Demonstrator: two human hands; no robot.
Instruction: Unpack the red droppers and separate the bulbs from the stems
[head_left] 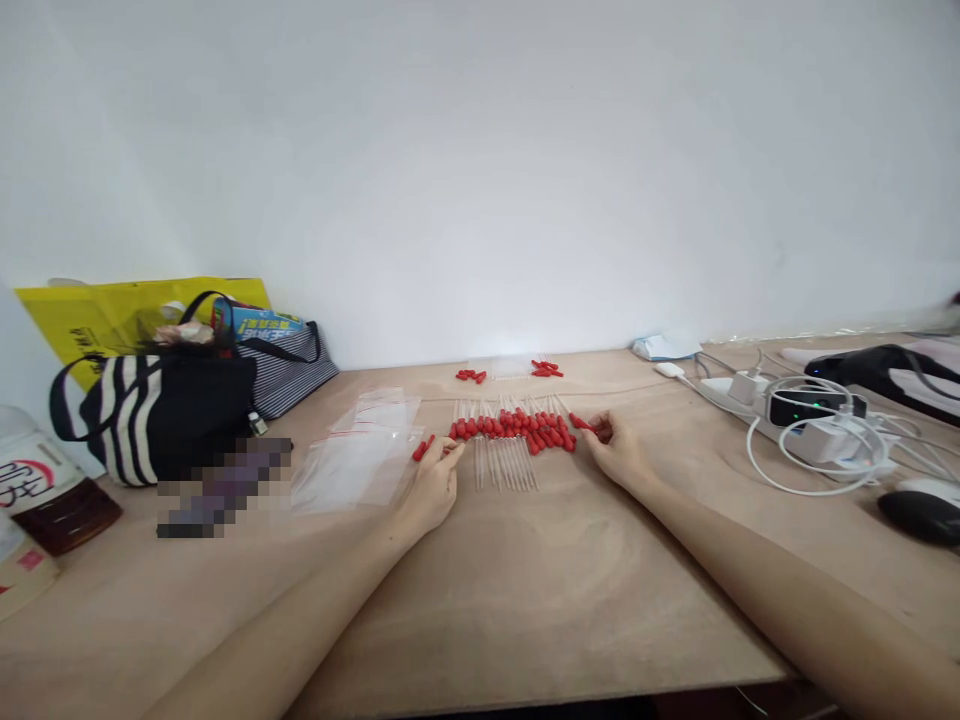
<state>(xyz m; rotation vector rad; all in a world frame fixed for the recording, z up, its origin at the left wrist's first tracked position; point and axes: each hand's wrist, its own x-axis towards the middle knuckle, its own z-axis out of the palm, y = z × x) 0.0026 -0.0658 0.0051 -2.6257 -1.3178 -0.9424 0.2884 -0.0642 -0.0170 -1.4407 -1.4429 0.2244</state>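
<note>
While the right hand pinches a red bulb and the left hand shows no clear grip, droppers lie massed at frame center, apparently for easy two-handed reach.

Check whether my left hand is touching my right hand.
Apart: the head view shows the left hand and right hand on opposite sides of the red-tipped tubes, with a wide gap between.

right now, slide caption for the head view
Left hand and right hand flank red-tipped clear tubes on a tabletop, clear bags lying at left.
</note>
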